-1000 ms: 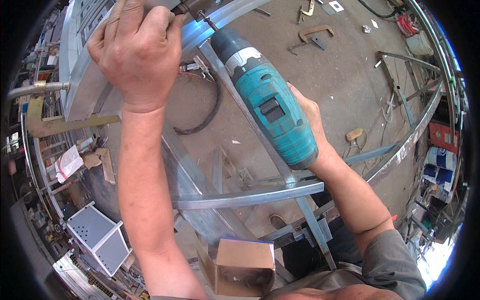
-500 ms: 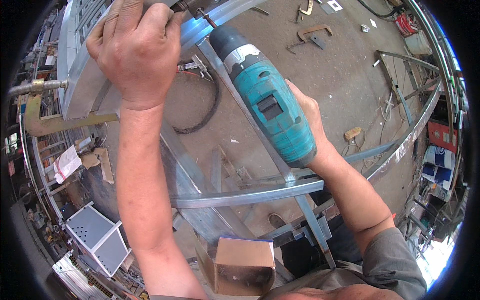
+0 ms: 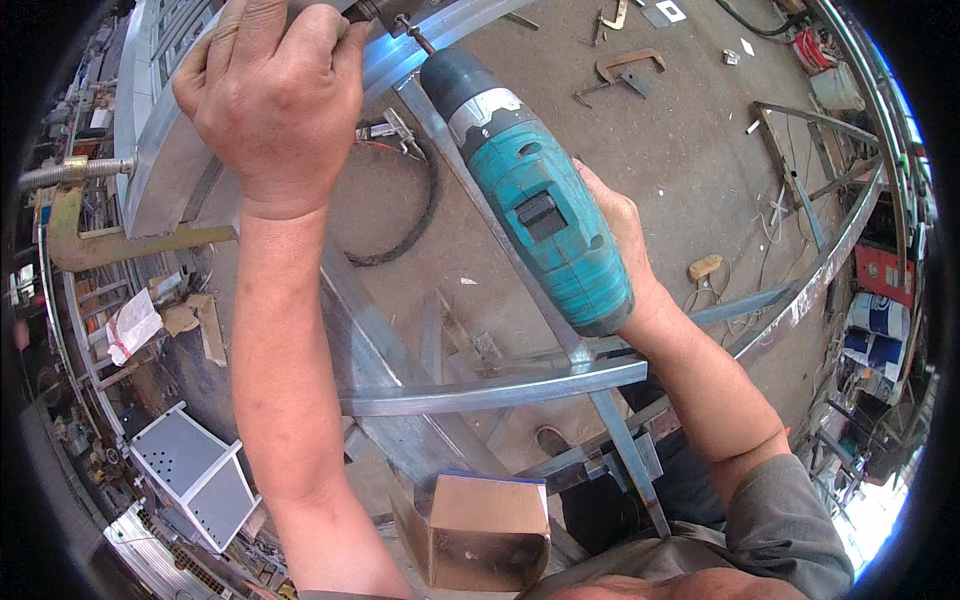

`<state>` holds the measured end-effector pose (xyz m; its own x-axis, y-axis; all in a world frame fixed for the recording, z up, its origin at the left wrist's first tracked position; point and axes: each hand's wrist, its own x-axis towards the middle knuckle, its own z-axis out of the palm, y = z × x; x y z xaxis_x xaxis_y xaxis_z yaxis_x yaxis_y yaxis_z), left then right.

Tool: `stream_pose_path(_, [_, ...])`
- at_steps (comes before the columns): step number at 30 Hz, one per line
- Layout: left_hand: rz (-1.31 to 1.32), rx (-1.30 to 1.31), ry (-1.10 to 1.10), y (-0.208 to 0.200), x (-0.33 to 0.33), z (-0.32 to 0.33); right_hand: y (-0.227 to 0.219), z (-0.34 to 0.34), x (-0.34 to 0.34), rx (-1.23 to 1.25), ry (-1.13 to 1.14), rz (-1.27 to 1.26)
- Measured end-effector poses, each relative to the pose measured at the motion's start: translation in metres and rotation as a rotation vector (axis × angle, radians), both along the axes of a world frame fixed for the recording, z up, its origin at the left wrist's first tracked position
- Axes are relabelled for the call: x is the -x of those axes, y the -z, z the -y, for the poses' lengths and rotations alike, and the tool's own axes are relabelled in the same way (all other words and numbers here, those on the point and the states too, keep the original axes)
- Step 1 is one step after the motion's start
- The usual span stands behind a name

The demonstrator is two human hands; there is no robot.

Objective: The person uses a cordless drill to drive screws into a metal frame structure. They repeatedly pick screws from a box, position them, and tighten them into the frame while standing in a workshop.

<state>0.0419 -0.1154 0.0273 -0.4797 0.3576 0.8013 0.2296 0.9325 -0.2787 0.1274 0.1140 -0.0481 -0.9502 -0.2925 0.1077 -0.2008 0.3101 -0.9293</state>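
Observation:
My right hand point(image 3: 617, 225) is wrapped round the grip of a teal and black cordless drill point(image 3: 545, 215), its fingers mostly hidden by the body. The drill's thin bit point(image 3: 422, 40) points up and left, its tip meeting a small fastener on the curved metal frame point(image 3: 432, 32), where a bluish light falls. At the upper left my left hand point(image 3: 275, 115) is closed, knuckles up, against the frame's end. A dark round part point(image 3: 362, 12) shows beside its thumb; what its fingers hold is hidden.
A screw clamp point(image 3: 140, 240) grips the frame at the left. Below lie crossing steel bars point(image 3: 500, 390) and an open cardboard box point(image 3: 490, 505). A black hose point(image 3: 425, 215), another clamp point(image 3: 635, 65) and a wooden block point(image 3: 705, 268) lie on the floor.
The drill's front end has shifted very slightly downward at the fastener. My left hand has hardly moved.

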Motion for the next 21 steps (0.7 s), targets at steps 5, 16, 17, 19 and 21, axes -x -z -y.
stream_pose_path(5, [-0.045, 0.029, 0.021, 0.030, 0.007, 0.029, -0.001, -0.001, 0.001, -0.002, -0.004, 0.047])
stream_pose_path(16, [0.020, 0.088, -0.039, 0.012, 0.001, 0.017, 0.000, -0.001, 0.001, -0.009, -0.011, 0.027])
stream_pose_path(17, [0.022, 0.087, -0.042, 0.013, 0.001, 0.019, 0.000, -0.001, 0.001, -0.010, -0.013, 0.021])
stream_pose_path(19, [-0.019, 0.052, -0.013, 0.014, 0.002, 0.017, 0.001, -0.001, 0.002, 0.008, -0.015, 0.026])
stream_pose_path(21, [-0.039, 0.045, 0.000, 0.012, 0.002, 0.012, 0.001, -0.001, 0.002, 0.011, -0.017, 0.031])
